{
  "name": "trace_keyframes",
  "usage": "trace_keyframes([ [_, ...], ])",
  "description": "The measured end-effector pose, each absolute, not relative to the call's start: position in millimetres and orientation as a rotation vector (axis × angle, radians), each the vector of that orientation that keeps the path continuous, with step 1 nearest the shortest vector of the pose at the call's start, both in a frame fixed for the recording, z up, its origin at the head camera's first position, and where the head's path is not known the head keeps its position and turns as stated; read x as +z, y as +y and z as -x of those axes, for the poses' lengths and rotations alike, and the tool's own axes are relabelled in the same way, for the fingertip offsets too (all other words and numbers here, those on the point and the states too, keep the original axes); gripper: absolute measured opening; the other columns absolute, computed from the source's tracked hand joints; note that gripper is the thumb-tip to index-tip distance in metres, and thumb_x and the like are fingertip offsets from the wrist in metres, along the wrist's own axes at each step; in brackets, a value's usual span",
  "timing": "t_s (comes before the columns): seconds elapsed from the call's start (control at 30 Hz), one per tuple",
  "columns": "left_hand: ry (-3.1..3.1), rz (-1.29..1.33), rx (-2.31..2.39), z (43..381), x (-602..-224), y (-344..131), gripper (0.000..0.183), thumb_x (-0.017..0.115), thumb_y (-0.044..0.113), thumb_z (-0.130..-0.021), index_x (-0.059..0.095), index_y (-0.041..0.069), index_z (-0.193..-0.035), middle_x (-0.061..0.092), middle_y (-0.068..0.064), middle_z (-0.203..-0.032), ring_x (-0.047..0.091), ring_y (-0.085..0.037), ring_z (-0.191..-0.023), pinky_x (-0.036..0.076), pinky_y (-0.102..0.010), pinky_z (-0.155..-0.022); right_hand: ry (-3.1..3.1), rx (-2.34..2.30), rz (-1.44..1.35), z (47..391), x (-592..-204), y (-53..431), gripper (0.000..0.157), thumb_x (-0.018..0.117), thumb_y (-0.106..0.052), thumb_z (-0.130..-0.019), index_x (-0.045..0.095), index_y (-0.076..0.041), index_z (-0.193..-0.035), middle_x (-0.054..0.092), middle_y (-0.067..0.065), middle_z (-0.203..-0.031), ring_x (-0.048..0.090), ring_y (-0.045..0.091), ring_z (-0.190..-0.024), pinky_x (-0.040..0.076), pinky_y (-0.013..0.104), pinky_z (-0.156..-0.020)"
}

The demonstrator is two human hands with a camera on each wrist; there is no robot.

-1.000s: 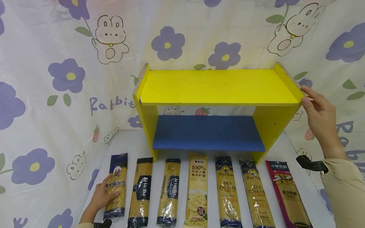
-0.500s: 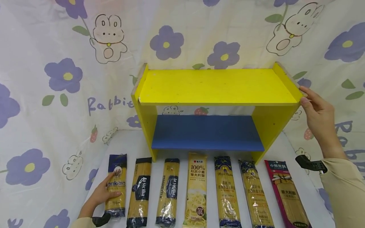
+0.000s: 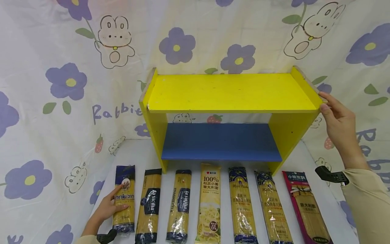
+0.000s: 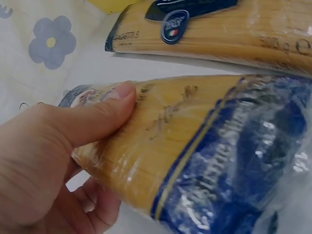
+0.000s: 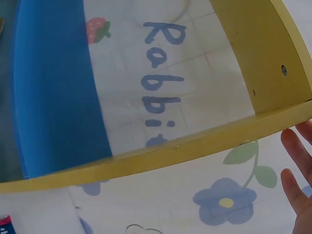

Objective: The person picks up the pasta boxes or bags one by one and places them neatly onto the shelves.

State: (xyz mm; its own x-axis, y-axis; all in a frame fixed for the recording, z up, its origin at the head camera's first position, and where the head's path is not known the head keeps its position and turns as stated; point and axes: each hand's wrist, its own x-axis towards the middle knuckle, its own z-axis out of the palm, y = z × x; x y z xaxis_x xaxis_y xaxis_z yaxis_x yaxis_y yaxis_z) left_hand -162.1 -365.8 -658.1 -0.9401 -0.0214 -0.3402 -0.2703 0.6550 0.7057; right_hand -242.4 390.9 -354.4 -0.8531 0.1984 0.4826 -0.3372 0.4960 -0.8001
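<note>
My left hand [image 3: 106, 208] grips the leftmost spaghetti pack [image 3: 125, 217], a clear bag with blue ends. In the left wrist view the thumb lies over that bag and the other fingers curl under its side; its near end fills the foreground. My right hand [image 3: 341, 127] holds the top right corner of a small yellow shelf unit [image 3: 231, 93], thumb at the front edge and fingers along the outer side. The right wrist view has two fingertips [image 5: 292, 141] at the outside of the yellow side panel. A blue board [image 3: 222, 142] forms the unit's lower shelf.
Several more pasta packs lie in a row before the unit: a dark-labelled pack [image 3: 149, 206], a cream pack [image 3: 209, 203], and a pink-edged pack [image 3: 307, 208] at the far right. A patterned curtain [image 3: 70, 135] surrounds the white table [image 3: 134, 149].
The left hand stays on the leftmost pack, which has shifted very slightly. The right hand keeps its place on the shelf. The whole head view has drifted a little.
</note>
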Motion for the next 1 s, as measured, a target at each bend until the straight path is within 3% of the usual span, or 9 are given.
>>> trace_keyframes([
  [0.27,2.555,0.304,1.209,158,-657,-365,0.105,0.085,0.037,-0.076,0.022,0.023,-0.159,0.035,-0.036,-0.151,0.06,-0.032,-0.108,0.051,-0.029,-0.078,-2.202,1.381,-0.102,243,-355,388,0.042,0.051,-0.018,-0.103,0.052,-0.021,-0.145,0.063,-0.023,-0.106,0.059,-0.004,-0.101,0.044,0.001,-0.088],
  [0.57,2.496,0.367,1.333,154,-657,-363,0.101,0.084,0.032,-0.079,0.022,0.032,-0.158,0.031,-0.031,-0.156,0.055,-0.042,-0.121,0.053,-0.031,-0.078,-2.18,1.38,-0.088,240,-353,383,0.041,0.05,-0.016,-0.103,0.053,-0.021,-0.144,0.063,-0.023,-0.105,0.059,-0.004,-0.098,0.043,0.001,-0.088],
  [0.67,2.503,0.358,1.353,152,-656,-362,0.1,0.083,0.03,-0.079,0.023,0.03,-0.158,0.031,-0.033,-0.154,0.057,-0.045,-0.12,0.054,-0.033,-0.078,-2.164,1.383,-0.1,238,-352,379,0.041,0.05,-0.014,-0.103,0.054,-0.019,-0.144,0.064,-0.022,-0.103,0.059,-0.003,-0.097,0.044,0.001,-0.088],
  [1.0,2.474,0.247,1.51,156,-632,-363,0.094,0.079,0.026,-0.085,0.021,0.028,-0.159,0.03,-0.027,-0.157,0.063,-0.031,-0.109,0.056,-0.031,-0.074,-2.139,1.386,-0.103,236,-351,375,0.04,0.05,-0.016,-0.103,0.054,-0.017,-0.143,0.064,-0.022,-0.101,0.059,-0.002,-0.094,0.043,0.003,-0.087],
])
